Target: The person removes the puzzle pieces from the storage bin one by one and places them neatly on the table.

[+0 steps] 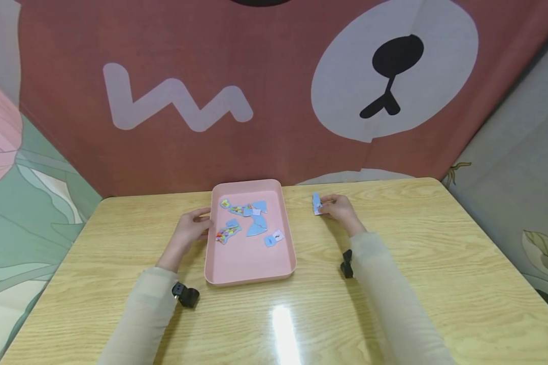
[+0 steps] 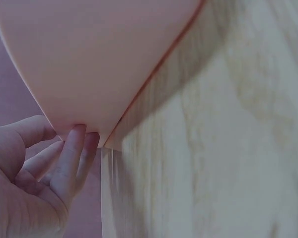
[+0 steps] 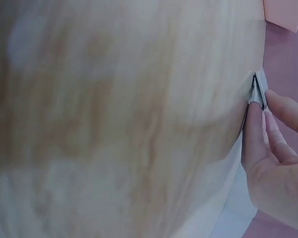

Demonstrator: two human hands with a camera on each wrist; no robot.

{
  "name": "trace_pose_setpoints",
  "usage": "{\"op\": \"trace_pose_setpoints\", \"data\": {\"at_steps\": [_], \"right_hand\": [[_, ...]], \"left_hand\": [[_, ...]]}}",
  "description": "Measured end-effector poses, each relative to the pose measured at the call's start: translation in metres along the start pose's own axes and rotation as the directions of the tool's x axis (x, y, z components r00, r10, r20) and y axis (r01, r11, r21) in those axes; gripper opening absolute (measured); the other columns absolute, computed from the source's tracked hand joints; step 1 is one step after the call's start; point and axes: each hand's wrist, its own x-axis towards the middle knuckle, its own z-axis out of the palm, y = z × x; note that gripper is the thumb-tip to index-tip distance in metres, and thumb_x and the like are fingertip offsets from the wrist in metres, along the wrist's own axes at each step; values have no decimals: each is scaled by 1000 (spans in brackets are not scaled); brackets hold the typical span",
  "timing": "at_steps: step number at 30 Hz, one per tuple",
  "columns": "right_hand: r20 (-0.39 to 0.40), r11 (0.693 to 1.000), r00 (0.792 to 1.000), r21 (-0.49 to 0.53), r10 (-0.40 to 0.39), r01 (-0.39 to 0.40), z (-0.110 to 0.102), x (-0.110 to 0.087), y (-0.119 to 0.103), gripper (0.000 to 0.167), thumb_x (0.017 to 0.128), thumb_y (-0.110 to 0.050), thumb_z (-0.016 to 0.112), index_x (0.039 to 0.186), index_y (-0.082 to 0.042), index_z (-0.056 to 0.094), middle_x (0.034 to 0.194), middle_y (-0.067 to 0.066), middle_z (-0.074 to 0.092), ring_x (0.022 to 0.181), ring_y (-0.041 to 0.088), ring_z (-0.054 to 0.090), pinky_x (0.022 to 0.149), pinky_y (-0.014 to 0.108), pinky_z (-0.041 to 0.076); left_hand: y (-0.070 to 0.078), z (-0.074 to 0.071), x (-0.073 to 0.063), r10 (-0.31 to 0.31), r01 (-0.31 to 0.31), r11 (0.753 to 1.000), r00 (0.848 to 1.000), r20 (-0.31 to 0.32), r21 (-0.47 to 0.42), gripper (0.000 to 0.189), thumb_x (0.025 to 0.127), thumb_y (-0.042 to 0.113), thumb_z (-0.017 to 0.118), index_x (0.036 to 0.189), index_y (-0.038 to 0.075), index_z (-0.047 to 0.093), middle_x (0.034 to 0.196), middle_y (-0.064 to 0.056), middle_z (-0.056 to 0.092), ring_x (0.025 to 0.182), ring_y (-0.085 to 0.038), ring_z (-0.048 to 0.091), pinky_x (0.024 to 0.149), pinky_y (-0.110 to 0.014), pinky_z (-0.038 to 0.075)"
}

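A pink tray [image 1: 251, 263] lies on the table with several light-blue cut-out pieces [image 1: 257, 225] scattered in it; some carry multicoloured patches. My left hand [image 1: 191, 227] holds the tray's left side, its fingers against the wall near the rim, as the left wrist view also shows with the left hand [image 2: 44, 173]. To the right of the tray, my right hand [image 1: 340, 210] pinches a small light-blue piece [image 1: 316, 204] with a whitish patch. Seen edge-on in the right wrist view, this piece [image 3: 259, 91] looks folded or layered between thumb and fingers.
The wooden table [image 1: 438, 274] meets a reddish-brown cloth backdrop [image 1: 274, 147] with a cartoon face along its far edge. Black wrist cameras [image 1: 186, 295] sit at both cuffs. A bright reflection falls on the table's front.
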Motion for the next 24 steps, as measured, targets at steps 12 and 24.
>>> {"op": "trace_pose_setpoints", "data": {"at_steps": [12, 24], "right_hand": [[-39, 994, 999, -107, -20, 16, -3, -5, -3, 42, 90, -2, 57, 130, 11, 50, 124, 27, 57, 84, 9, 58, 78, 19, 53], [34, 971, 994, -214, -105, 110, -1, -9, -27, 42, 94, -9, 48, 133, 7, 49, 129, 28, 54, 107, 29, 58, 92, 36, 50]], "left_hand": [[0, 0, 0, 7, -7, 1000, 1000, 1, -26, 51, 94, 6, 50, 143, -4, 38, 135, -33, 49, 97, -19, 64, 78, -28, 58], [-2, 0, 1, 10, -10, 999, 1000, -4, -33, 51, 94, 5, 50, 142, -5, 39, 135, -34, 49, 93, -16, 64, 76, -27, 59]]}}
